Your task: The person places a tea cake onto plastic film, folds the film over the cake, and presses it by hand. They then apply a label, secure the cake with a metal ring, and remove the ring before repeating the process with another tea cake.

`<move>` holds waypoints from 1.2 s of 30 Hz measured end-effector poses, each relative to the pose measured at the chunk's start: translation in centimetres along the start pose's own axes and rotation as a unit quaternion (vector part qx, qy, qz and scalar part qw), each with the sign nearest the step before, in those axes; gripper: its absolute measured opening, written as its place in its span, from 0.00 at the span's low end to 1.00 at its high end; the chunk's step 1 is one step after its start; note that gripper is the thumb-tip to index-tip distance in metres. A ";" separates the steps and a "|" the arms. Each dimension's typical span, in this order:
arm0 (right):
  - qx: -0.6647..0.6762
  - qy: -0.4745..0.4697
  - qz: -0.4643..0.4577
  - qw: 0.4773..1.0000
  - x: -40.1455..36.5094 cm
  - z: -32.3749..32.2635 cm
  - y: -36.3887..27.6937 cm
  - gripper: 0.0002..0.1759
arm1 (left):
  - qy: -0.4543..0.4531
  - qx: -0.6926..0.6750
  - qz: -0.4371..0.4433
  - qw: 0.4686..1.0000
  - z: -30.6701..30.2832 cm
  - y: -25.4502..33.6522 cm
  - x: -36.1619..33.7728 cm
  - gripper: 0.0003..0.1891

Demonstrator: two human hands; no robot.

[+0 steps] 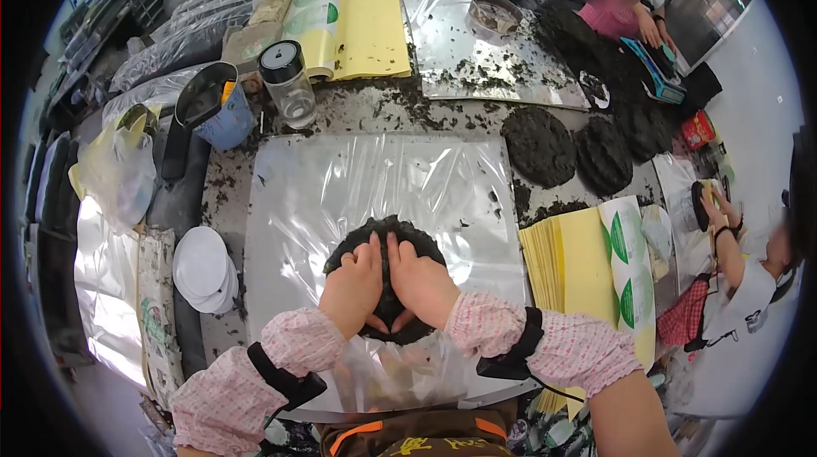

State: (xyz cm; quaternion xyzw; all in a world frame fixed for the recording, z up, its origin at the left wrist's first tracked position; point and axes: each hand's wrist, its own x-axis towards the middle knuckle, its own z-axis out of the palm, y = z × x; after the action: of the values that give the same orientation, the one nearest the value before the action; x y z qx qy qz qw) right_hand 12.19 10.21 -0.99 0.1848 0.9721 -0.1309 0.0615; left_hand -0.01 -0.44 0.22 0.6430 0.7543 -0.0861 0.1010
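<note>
A round, dark, crumbly cake [424, 246] lies on a sheet of clear plastic [323, 176] in front of me. My left hand [353, 282] presses on its left half and my right hand [419, 282] on its right half. The fingers of both hands point forward and nearly meet at the middle, with the thumbs close together lower down. Both palms curve around the dark material, holding it between them. Pink patterned sleeves and black wrist straps cover my forearms.
Dark cakes [539, 147] lie at the right, above yellow paper [583, 253]. A lidded glass jar [294, 99], a blue cup [223, 117] and white discs [202, 265] stand or lie at the left. A metal sheet [451, 57] is behind. Other people work at the right.
</note>
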 end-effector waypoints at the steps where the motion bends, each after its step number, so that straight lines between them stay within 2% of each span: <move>1: -0.006 0.012 0.008 1.000 0.1 0.4 -0.2 0.69 | 0.011 0.002 -0.004 1.000 0.6 0.2 0.1 0.76; 3: 0.000 0.022 0.019 1.000 0.3 1.6 -0.1 0.64 | 0.014 -0.033 0.002 0.999 2.0 0.2 0.7 0.73; 6: 0.024 0.040 0.035 0.998 0.6 3.6 0.4 0.56 | -0.001 0.008 -0.025 1.000 2.6 1.2 1.1 0.70; 7: 0.024 0.053 0.043 0.997 0.5 3.9 0.2 0.54 | 0.035 0.018 -0.042 0.998 3.4 1.6 1.1 0.67; 9: 0.017 0.094 0.052 0.994 0.5 4.2 0.1 0.49 | 0.031 0.023 -0.055 0.998 3.4 2.0 1.2 0.65; 12: 0.045 0.059 0.029 0.997 -0.3 2.5 0.2 0.44 | 0.009 -0.021 -0.051 0.998 0.6 2.1 0.5 0.57; 14: 0.063 0.047 0.012 0.997 -1.2 1.3 0.4 0.40 | 0.036 -0.062 0.016 0.997 -1.5 1.5 -0.1 0.51; 15: 0.103 0.039 -0.033 0.993 -2.0 0.6 1.6 0.33 | 0.082 -0.131 0.059 0.986 -1.6 1.2 -0.1 0.48; 16: 0.166 0.135 -0.032 0.976 -3.2 0.0 3.2 0.27 | 0.128 -0.204 0.094 0.966 -1.0 0.9 -0.2 0.46; 17: 0.229 0.226 -0.036 0.946 -4.5 -0.7 5.2 0.22 | 0.123 -0.228 0.106 0.960 1.3 0.8 0.0 0.45; 18: 0.111 0.316 -0.041 0.941 -5.2 -0.6 8.6 0.16 | 0.110 -0.166 0.104 0.974 1.6 1.3 -0.2 0.45; 19: 0.125 0.332 0.043 0.934 -6.2 -2.9 10.9 0.19 | 0.115 -0.178 0.102 0.972 1.9 1.3 -0.4 0.45; 20: 0.090 0.309 0.122 0.939 -6.0 -2.6 15.1 0.27 | 0.118 -0.187 0.104 0.970 1.9 1.2 -0.5 0.45; 21: 0.052 0.325 0.156 0.931 -5.0 -3.5 18.6 0.29 | 0.109 -0.190 0.101 0.970 1.7 1.1 -0.5 0.45; 22: -0.062 0.279 0.196 0.938 -4.2 -3.2 22.5 0.36 | 0.099 -0.194 0.100 0.971 1.5 1.1 -0.4 0.45; 23: -0.139 0.251 0.218 0.933 -2.9 -3.1 25.3 0.39 | 0.088 -0.197 0.099 0.971 1.2 1.0 -0.2 0.45; 25: -0.116 0.222 0.214 0.944 1.2 0.5 32.2 0.38 | 0.081 -0.208 0.097 0.970 0.6 0.9 0.0 0.44; 27: -0.045 0.236 0.258 0.936 2.5 -0.2 32.7 0.35 | 0.082 -0.220 0.100 0.967 0.5 0.9 -0.3 0.42; 28: -0.007 0.242 0.276 0.930 3.5 -0.4 32.5 0.33 | 0.132 -0.225 0.109 0.959 0.3 0.7 -0.2 0.41; 30: 0.120 0.424 0.209 0.873 2.0 -2.4 28.8 0.30 | 0.222 -0.234 0.116 0.939 0.3 -0.3 -0.7 0.40; 32: 0.203 0.443 0.152 0.860 -2.1 -7.1 19.7 0.28 | 0.257 -0.282 -0.010 0.924 0.5 -1.6 -1.2 0.32; 34: 0.102 0.431 -0.010 0.897 -5.1 -7.5 11.7 0.29 | 0.257 -0.540 -0.049 0.800 1.7 -3.6 -1.1 0.29; 35: 0.107 0.380 -0.075 0.916 -6.1 -5.0 8.9 0.28 | 0.255 -0.653 -0.058 0.711 2.5 -4.3 -0.7 0.28; 36: 0.108 0.328 -0.137 0.929 -7.2 -2.7 6.3 0.28 | 0.284 -0.740 -0.065 0.606 3.3 -4.4 -0.3 0.32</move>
State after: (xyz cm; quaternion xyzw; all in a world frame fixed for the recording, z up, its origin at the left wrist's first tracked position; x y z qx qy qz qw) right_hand 21.06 14.12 1.35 0.0877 0.9340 -0.1741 -0.2993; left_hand -4.14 -2.28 -2.91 0.2901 0.5917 0.6821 0.3171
